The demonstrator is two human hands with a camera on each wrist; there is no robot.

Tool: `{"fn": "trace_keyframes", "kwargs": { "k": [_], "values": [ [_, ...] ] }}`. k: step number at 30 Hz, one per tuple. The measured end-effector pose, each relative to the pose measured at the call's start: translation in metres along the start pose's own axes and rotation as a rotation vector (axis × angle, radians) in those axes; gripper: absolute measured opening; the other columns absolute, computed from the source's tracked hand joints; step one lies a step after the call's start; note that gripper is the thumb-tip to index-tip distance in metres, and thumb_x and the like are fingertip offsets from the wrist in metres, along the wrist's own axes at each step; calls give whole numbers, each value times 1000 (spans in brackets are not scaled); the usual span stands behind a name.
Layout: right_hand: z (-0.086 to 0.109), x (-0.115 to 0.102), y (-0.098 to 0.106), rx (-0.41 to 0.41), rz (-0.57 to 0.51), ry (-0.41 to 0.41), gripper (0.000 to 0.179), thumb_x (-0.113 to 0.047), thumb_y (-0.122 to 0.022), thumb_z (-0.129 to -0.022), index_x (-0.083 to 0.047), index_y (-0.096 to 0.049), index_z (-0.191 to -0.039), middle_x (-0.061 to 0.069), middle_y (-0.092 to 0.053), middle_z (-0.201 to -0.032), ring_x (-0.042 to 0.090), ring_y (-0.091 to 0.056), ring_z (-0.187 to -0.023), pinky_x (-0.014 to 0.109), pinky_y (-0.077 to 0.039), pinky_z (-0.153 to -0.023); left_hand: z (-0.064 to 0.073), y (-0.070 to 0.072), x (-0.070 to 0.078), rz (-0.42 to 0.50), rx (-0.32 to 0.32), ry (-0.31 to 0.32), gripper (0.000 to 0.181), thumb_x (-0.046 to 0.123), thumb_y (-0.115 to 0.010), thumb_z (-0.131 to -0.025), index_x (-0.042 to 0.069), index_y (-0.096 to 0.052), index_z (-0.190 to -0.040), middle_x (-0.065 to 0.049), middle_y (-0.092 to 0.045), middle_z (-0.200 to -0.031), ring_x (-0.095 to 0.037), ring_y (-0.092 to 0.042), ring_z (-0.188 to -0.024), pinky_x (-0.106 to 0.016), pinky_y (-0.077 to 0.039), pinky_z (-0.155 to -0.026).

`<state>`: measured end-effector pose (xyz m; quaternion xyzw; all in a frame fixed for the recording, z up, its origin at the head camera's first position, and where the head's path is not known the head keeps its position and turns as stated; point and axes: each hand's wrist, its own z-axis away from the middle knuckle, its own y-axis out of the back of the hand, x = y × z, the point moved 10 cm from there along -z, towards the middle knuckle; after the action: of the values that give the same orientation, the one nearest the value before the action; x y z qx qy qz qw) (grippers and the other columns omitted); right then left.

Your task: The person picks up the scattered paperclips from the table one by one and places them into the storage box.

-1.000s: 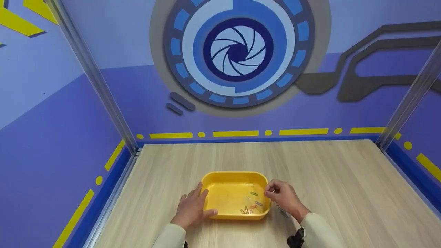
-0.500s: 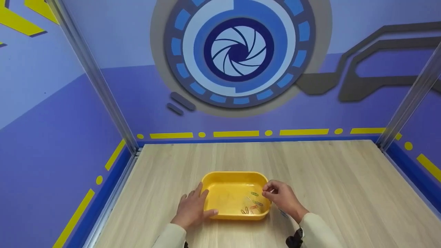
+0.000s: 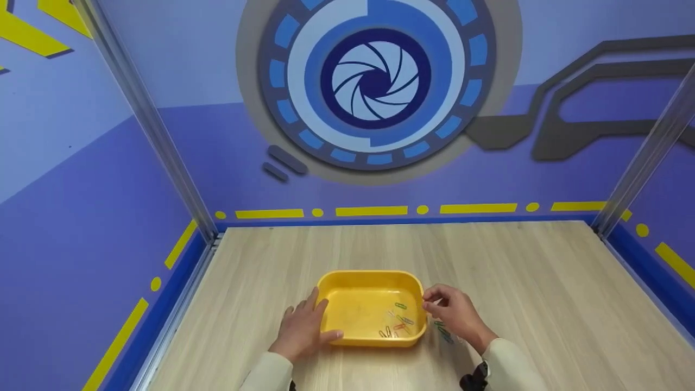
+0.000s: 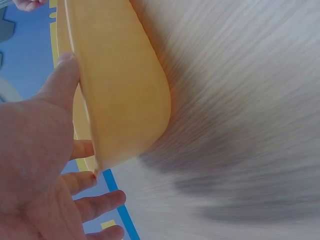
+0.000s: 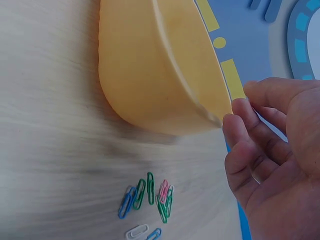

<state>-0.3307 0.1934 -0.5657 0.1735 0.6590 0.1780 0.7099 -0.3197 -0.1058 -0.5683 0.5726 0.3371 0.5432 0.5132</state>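
A yellow plastic tray [image 3: 347, 312] stands on the table, with several coloured paper clips [image 3: 400, 327] on its right floor. My left hand [image 3: 301, 328] rests on its front left corner, thumb on the front rim and index finger along the left edge. In the left wrist view the other fingers [image 4: 102, 204] spread out past the rim. My right hand [image 3: 453, 310] is beside the right rim, its fingers bent and its fingertips near each other; I see nothing between them. Below it, loose blue, green, pink and white paper clips [image 5: 151, 191] lie on the table.
The light wooden table [image 3: 282, 250] is bounded by blue and purple printed panels [image 3: 179, 141] at the back and sides. Metal corner posts [image 3: 157, 141] rise at the rear corners. A black wrist strap [image 3: 474, 377] is on the right sleeve.
My right hand dips slightly over the tray's right rim, then draws back to the right. Another greenish clip lies among those in the tray. The left hand and tray stay put.
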Motion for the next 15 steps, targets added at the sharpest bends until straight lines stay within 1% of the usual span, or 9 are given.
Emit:
{"fn": "trace_keyframes", "kwargs": {
  "k": [6,11,13,15],
  "values": [
    [1,9,12,6,-10,-24,11,-5,-65,-81,-10,-63,-92,4,-61,-86,15,-56,-70,25,-53,-63,-1,-2,-2,3,-20,25,83,65,-59,-72,16,-41,-137,-10,-19,-153,-32,-34,-132,-57,-21,-107],
    [3,12,21,9,-21,-4,12,-4,-64,-82,-8,-62,-92,6,-62,-87,16,-56,-70,29,-55,-65,-2,-3,-4,8,-35,47,83,63,-61,-73,16,-41,-137,-10,-18,-153,-32,-33,-133,-56,-19,-108],
    [5,13,25,26,-2,8,11,-4,-64,-81,-9,-63,-91,5,-62,-86,15,-56,-70,28,-54,-64,-2,-3,-3,9,-39,47,82,62,-61,-73,16,-40,-138,-9,-18,-153,-32,-33,-133,-56,-19,-109],
    [7,15,30,48,25,17,10,-5,-65,-81,-10,-63,-90,4,-62,-85,15,-56,-70,26,-53,-63,-1,-1,-1,5,-23,22,82,62,-61,-73,14,-41,-137,-11,-19,-153,-32,-34,-132,-57,-21,-107]
  ]
}}
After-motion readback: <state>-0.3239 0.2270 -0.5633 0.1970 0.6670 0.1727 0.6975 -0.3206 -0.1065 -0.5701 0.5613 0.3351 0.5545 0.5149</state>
